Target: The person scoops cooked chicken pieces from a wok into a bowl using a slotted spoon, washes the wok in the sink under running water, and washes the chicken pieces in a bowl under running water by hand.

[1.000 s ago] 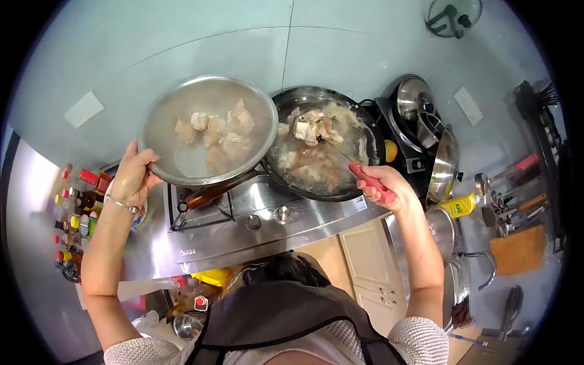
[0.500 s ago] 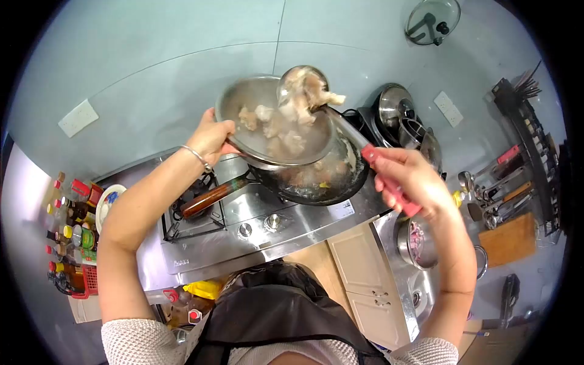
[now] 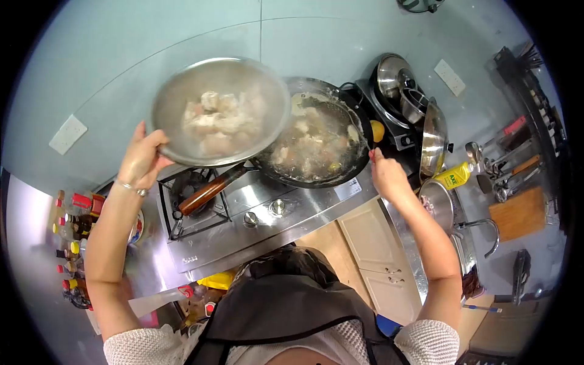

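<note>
My left hand (image 3: 146, 157) grips the rim of a steel bowl (image 3: 176, 115), tilted above the left side of the stove. Pale cooked meat pieces (image 3: 222, 121) lie in it. Beside it on the right, a black wok (image 3: 304, 181) holds more meat in bubbling, steaming liquid. Its wooden handle (image 3: 210, 193) points down left, untouched. My right hand (image 3: 387, 173) is closed round the red handle of a ladle (image 3: 370, 146) at the wok's right edge; the ladle's head is down in the wok and hard to make out.
An unlit-looking burner (image 3: 191, 194) is at the left. Pots and lids (image 3: 394, 76) stand at the right, near a yellow detergent bottle (image 3: 455, 176), a steel pot (image 3: 441, 204) and a tap (image 3: 486, 228). Sauce bottles (image 3: 76, 249) line the far left. A cutting board (image 3: 518, 210) hangs right.
The bowl has moved left, away from over the wok, in my left hand. My right hand has lowered the ladle from above the bowl into the wok, and the meat has left the ladle.
</note>
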Available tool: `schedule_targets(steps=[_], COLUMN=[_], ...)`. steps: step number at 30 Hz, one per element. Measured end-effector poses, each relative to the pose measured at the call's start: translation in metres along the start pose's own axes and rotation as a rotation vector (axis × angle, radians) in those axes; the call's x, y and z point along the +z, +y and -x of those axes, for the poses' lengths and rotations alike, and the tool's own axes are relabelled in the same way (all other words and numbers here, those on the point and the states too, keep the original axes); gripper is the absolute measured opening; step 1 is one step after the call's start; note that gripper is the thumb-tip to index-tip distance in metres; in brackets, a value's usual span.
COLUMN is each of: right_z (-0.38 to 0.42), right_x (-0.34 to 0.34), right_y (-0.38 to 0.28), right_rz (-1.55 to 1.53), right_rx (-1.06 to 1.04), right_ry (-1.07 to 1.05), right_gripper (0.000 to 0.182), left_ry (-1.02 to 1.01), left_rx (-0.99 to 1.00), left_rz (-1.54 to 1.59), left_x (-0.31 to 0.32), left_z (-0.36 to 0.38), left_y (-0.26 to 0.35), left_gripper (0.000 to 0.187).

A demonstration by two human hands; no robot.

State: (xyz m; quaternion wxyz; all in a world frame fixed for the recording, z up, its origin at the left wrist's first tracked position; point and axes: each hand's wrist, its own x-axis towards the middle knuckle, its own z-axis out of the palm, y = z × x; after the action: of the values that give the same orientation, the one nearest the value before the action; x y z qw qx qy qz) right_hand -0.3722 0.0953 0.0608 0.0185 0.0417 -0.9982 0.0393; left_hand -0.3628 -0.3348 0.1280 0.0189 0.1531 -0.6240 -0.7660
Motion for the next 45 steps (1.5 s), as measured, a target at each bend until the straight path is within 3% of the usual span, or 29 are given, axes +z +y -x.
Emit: schedule_targets(steps=[4, 6, 10, 18, 22, 26, 34, 38, 45], right_z=[0.001, 0.006, 0.0, -0.003, -0.01, -0.02, -0.033, -0.03, -0.006], right_x=[0.022, 0.002, 0.013, 0.025, 0.038, 0.043, 0.026, 0.001, -0.088], right_y=[-0.002, -0.018, -0.011, -0.031, -0.04, -0.05, -0.058, -0.054, -0.061], right_rz=[-0.181, -0.684, -1.078, -1.419, -1.638, -1.674, -1.786, -1.838, -1.645], right_rx=[-0.014, 0.319, 0.427, 0.519, 0.508, 0.485, 0.454, 0.53, 0.36], right_ry=[-0.057, -0.451, -0.614, -0.82, -0.821, -0.784, -0.804, -0.834, -0.602], right_gripper=[0.021, 0.026, 0.024, 0.02, 0.019, 0.02, 0.021, 0.023, 0.022], left_ry=[0.093, 0.103, 0.109, 0.131, 0.169, 0.07, 0.126, 0.124, 0.098], left_rx=[0.045, 0.004, 0.03, 0.035, 0.019, 0.021, 0.007, 0.02, -0.002], left_rz=[-0.015, -0.034, 0.02, 0.069, 0.06, 0.028, 0.075, 0.049, 0.008], left_x=[-0.035, -0.051, -0.077, -0.071, -0.071, -0.069, -0.059, -0.053, -0.026], left_z=[0.024, 0.036, 0.049, 0.066, 0.062, 0.056, 0.046, 0.037, 0.01], left_y=[0.007, 0.009, 0.002, 0.002, -0.001, 0.0, -0.001, -0.001, -0.007], left_gripper=[0.049, 0.045, 0.044, 0.041, 0.043, 0.044, 0.037, 0.039, 0.058])
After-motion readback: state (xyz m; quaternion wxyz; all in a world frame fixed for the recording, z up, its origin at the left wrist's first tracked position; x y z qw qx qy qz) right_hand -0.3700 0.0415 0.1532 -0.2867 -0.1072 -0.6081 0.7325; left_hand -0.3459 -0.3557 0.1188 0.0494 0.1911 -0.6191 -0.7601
